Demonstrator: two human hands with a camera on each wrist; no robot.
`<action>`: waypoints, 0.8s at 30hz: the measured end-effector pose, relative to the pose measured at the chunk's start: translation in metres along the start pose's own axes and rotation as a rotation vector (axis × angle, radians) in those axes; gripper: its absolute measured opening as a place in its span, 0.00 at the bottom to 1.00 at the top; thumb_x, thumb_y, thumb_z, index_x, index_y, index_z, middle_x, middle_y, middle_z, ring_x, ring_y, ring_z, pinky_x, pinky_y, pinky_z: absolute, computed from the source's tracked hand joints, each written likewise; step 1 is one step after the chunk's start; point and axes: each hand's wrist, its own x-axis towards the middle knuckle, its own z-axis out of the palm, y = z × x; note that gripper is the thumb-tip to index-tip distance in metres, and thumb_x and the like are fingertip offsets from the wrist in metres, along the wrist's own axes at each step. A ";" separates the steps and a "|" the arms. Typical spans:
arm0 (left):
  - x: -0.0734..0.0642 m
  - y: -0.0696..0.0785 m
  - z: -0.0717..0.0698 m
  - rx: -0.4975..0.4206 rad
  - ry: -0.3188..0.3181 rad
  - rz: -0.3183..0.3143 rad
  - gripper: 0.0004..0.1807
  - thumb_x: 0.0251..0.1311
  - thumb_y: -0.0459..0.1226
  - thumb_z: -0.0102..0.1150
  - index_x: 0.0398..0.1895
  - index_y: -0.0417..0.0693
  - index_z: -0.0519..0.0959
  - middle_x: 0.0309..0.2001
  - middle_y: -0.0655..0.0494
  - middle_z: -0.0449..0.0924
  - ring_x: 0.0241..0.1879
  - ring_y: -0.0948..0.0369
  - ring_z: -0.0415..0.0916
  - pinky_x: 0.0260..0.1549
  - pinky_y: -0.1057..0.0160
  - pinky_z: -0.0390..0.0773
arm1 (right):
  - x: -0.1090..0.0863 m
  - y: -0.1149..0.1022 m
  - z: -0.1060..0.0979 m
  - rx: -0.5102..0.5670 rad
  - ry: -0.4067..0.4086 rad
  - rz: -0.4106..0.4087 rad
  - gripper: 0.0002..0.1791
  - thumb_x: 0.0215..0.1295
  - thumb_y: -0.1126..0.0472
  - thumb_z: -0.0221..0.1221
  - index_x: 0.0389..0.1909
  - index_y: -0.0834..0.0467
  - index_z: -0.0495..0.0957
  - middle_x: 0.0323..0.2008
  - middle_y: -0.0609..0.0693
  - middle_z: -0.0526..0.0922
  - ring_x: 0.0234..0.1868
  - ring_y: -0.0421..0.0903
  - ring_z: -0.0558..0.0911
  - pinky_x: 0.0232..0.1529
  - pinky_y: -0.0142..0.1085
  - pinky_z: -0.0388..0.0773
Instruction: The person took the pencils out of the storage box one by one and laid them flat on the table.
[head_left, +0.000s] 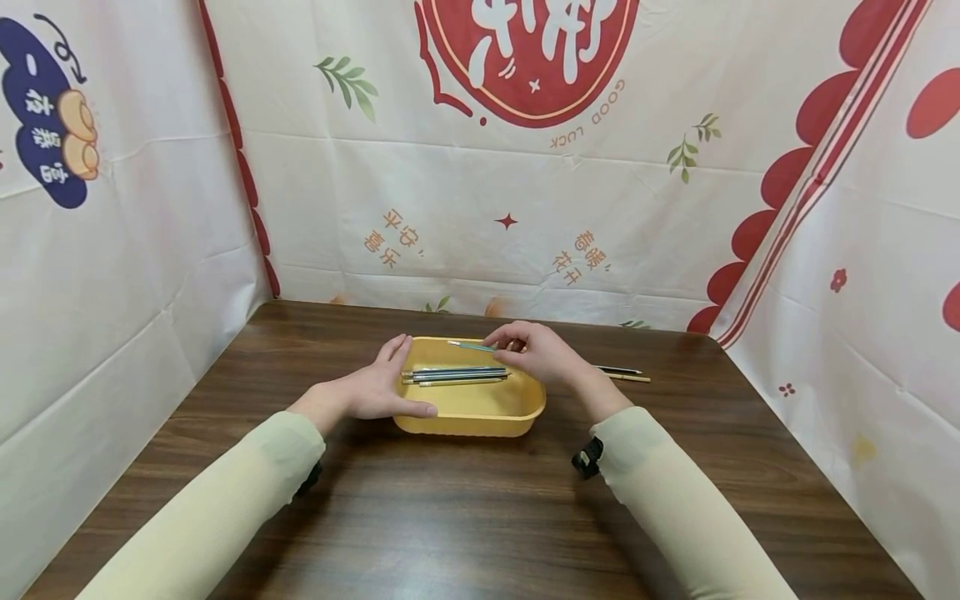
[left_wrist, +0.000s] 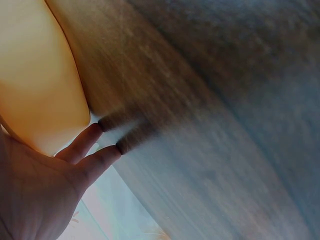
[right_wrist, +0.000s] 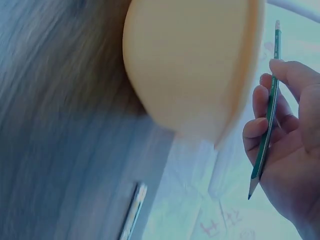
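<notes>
A yellow plastic basket (head_left: 480,426) stands on the table, with several pencils (head_left: 457,377) lying side by side on its bottom. My left hand (head_left: 375,387) rests against the basket's left end, thumb along the near rim and fingers spread toward the far corner. The left wrist view has those fingers straight beside the basket wall (left_wrist: 40,75). Over the basket's far right part, my right hand (head_left: 536,350) pinches a green pencil (head_left: 471,346) between thumb and fingers. In the right wrist view that pencil (right_wrist: 273,100) slants across the fingers, its eraser end up and sharpened tip down.
To the right of the basket, a dark pencil (head_left: 618,369) and a yellowish pencil (head_left: 630,378) lie on the brown wooden table (head_left: 480,517). Printed white cloth (head_left: 450,183) hangs behind the table and along both sides.
</notes>
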 end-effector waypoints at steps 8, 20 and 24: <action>-0.003 0.000 -0.002 0.007 0.004 0.008 0.81 0.57 0.75 0.70 0.91 0.47 0.27 0.91 0.47 0.21 0.88 0.40 0.50 0.82 0.41 0.63 | -0.014 0.022 -0.021 -0.030 0.033 0.051 0.14 0.83 0.55 0.61 0.61 0.52 0.89 0.47 0.52 0.87 0.40 0.46 0.80 0.43 0.38 0.80; -0.003 -0.001 -0.002 0.001 -0.002 0.004 0.81 0.57 0.75 0.70 0.91 0.48 0.26 0.91 0.46 0.22 0.87 0.40 0.50 0.81 0.40 0.63 | -0.041 0.071 -0.047 -0.002 0.095 0.103 0.11 0.81 0.57 0.64 0.57 0.52 0.88 0.47 0.58 0.89 0.37 0.48 0.79 0.37 0.38 0.79; -0.002 0.000 -0.003 0.001 -0.002 0.007 0.81 0.56 0.75 0.70 0.91 0.48 0.26 0.91 0.46 0.21 0.88 0.40 0.49 0.81 0.40 0.64 | -0.051 0.085 -0.054 -0.023 0.122 0.140 0.09 0.80 0.58 0.65 0.53 0.55 0.89 0.42 0.57 0.88 0.36 0.46 0.78 0.36 0.36 0.77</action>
